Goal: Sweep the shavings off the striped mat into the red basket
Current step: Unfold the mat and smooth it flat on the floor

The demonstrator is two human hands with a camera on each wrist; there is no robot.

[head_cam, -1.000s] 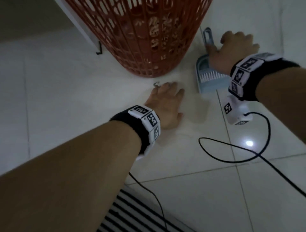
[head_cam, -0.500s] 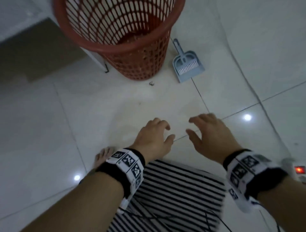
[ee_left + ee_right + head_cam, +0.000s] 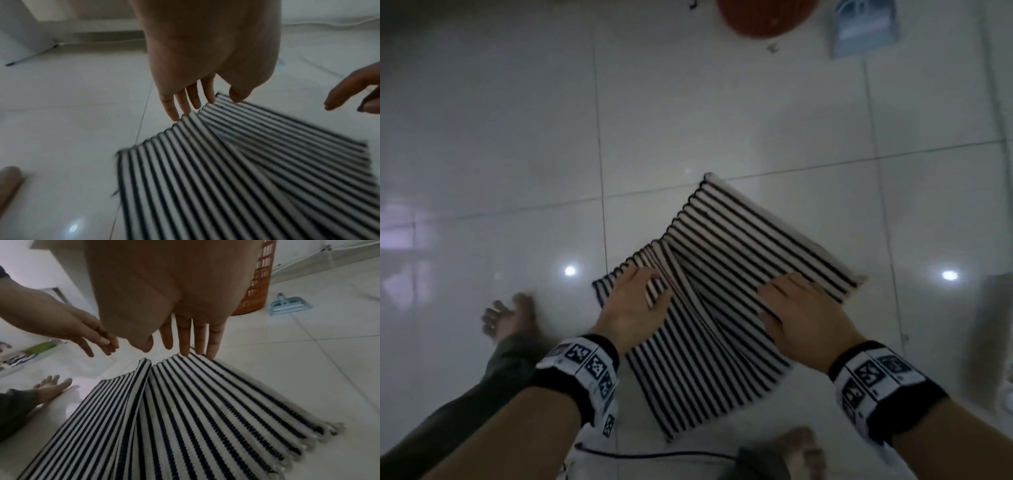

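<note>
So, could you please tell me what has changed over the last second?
Both hands drew back from beside the basket and dustpan. The left hand and right hand now lie on the striped mat, which has a raised fold between them. The basket and dustpan stayed put.

The head view looks steeply down from above at the floor (image 3: 482, 137), the striped mat (image 3: 739, 274) central and the red basket (image 3: 763, 17) at twelve o'clock. Each wrist view sits low and close behind its fingers, looking along them across the mat. All three views share the mat; the right wrist view also catches the basket at one o'clock.
</note>
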